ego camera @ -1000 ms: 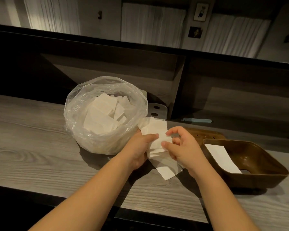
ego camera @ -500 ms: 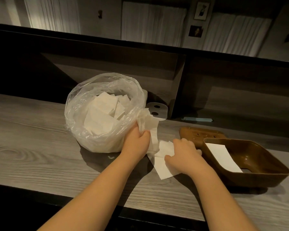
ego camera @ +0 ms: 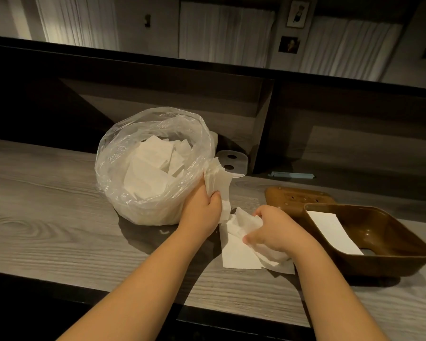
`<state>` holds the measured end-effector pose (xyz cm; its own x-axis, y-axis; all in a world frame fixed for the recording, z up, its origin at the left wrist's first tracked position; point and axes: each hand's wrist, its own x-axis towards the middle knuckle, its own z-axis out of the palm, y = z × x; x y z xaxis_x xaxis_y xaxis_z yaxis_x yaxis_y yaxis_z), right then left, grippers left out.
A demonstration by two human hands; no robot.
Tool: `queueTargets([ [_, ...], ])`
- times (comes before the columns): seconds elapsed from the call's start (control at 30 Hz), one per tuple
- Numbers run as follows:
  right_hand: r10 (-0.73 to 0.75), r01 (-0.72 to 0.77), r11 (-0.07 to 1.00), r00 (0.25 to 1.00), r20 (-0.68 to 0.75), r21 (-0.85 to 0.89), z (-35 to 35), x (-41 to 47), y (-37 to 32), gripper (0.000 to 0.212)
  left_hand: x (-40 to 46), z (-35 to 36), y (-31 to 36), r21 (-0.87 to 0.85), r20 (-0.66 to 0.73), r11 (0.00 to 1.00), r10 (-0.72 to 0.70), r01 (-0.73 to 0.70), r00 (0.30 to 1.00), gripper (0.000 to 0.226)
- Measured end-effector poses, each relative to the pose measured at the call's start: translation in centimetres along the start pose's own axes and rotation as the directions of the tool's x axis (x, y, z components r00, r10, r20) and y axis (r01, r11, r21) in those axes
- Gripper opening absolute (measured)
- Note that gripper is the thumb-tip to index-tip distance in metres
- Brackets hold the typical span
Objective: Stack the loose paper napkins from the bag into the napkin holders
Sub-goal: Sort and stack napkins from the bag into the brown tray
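Partly napkins (ego camera: pixel 241 244) under right fingers (ego camera: pixel 252 238)

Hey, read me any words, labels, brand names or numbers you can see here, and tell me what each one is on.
No readable text anywhere.
Two framed pictures on the wall: too small and dark to tell.
Plastic bag, napkins, brown napkin holder: no print visible.

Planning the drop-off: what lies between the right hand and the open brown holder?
Head view: only bare counter between the right hand and the brown holder; its lid lies behind that gap.
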<state>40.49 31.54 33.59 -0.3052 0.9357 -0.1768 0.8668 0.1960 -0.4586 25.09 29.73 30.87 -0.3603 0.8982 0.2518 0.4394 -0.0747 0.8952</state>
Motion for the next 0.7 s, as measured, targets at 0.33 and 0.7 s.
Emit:
queueTargets([
  [0.33,-0.125,0.225,0.857,0.963,-0.237,0.463,-0.8,-0.7,0.7,0.031,0.2,0.0,-0.2,0.002,-0.015,0.999,-0.054,0.054,0.998,0.037],
  [0.7,-0.065,0.344,0.557,0.926,-0.373,0.756,-0.9,-0.6,0.8,0.056,-0.1,-0.2,0.7,-0.366,0.271,0.872,-0.233,0.324,0.934,0.012],
])
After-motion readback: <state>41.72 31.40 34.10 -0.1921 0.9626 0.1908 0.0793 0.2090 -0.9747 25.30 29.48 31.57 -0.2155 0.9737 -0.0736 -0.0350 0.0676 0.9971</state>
